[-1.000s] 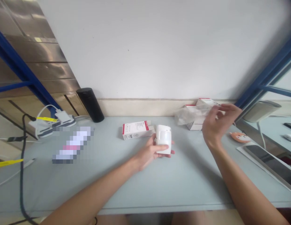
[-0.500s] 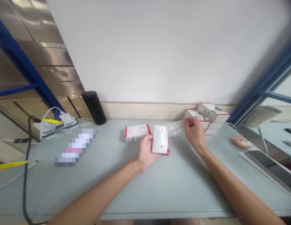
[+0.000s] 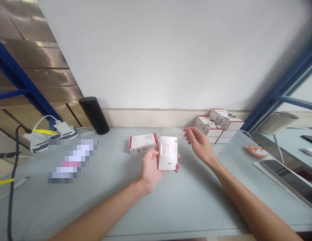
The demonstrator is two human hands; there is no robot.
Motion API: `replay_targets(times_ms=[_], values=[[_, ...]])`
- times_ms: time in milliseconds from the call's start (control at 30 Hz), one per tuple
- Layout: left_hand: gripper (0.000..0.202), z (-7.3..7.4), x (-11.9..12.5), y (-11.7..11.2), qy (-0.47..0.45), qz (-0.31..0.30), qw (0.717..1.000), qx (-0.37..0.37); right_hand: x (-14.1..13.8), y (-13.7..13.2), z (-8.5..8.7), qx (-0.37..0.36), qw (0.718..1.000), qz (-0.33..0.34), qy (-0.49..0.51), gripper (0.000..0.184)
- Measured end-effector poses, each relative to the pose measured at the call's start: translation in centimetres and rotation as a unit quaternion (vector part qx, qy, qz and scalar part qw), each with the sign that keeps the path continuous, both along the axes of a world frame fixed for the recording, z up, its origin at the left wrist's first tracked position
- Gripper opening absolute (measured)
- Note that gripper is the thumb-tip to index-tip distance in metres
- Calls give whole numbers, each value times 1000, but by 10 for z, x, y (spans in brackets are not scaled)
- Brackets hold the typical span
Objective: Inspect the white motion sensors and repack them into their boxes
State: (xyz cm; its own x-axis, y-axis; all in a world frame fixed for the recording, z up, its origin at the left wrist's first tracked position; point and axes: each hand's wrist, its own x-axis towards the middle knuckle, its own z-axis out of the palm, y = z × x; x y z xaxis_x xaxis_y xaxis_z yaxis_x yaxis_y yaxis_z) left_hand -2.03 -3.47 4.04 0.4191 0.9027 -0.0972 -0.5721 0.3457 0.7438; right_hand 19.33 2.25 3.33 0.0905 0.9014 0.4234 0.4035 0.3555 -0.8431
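In my left hand [image 3: 152,165] is a white motion detector [image 3: 168,159] with a glossy curved window and a small red mark, its front turned up toward me. The fingers wrap behind it and the thumb rests on its left edge. My right hand [image 3: 199,145] is to the right with bent fingers, and its fingertips meet the end of a crumpled clear plastic bag [image 3: 178,133], apparently pinching it. Part of the bag is hidden behind the detector. A white and red carton [image 3: 142,143] lies on the table just behind my left hand.
Several white and red boxes [image 3: 222,125] are stacked against the wall. A black cylinder [image 3: 94,115], a power strip [image 3: 54,139] with cables and a pixelated object [image 3: 72,160] occupy the left. An orange animal-faced item [image 3: 256,151] and a dark phone-like slab [image 3: 286,177] lie right.
My right hand has moved left, away from the stacked boxes and closer to the detector, and the plastic bag has shifted left too. The view has shifted slightly. My left hand still holds the detector.
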Motion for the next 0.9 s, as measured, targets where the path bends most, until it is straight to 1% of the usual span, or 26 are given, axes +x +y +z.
replay_targets(times_ms=[67, 100, 133, 200, 267, 333, 400, 467, 600, 733, 800, 900], values=[[46, -2, 2, -2, 19, -14, 1000, -8, -9, -9, 7, -87, 989, 110, 44, 45], [47, -2, 3, -3, 31, -22, 999, -12, -12, -13, 9, -120, 980, 146, 57, 44], [47, -3, 4, -4, 43, -30, 999, -14, -14, -16, 11, -144, 973, 167, 67, 43], [48, -3, 5, -3, 66, -42, 997, -8, -16, -19, 14, -171, 965, 179, 88, 42], [48, -4, 4, 0, 89, -52, 994, 21, -14, -18, 15, -179, 963, 166, 115, 42], [46, -5, 1, 7, 127, -70, 988, 60, -9, -13, 16, -170, 965, 133, 151, 40], [43, -7, -4, 14, 165, -95, 977, 93, -1, -6, 18, -141, 966, 87, 199, 40], [42, -9, -9, 20, 183, -128, 968, 113, 10, 0, 21, -92, 961, 45, 258, 40], [50, -13, -10, 26, 206, -185, 954, 115, 30, 8, 31, 2, 941, -8, 337, 41], [58, -14, -5, 26, 216, -202, 949, 108, 40, 11, 36, 35, 933, -17, 357, 46], [58, -11, -6, 27, 224, -213, 945, 105, 44, 12, 36, 46, 930, -20, 365, 48], [58, 0, -14, 30, 243, -249, 932, 102, 52, 15, 37, 73, 926, -29, 369, 49]])
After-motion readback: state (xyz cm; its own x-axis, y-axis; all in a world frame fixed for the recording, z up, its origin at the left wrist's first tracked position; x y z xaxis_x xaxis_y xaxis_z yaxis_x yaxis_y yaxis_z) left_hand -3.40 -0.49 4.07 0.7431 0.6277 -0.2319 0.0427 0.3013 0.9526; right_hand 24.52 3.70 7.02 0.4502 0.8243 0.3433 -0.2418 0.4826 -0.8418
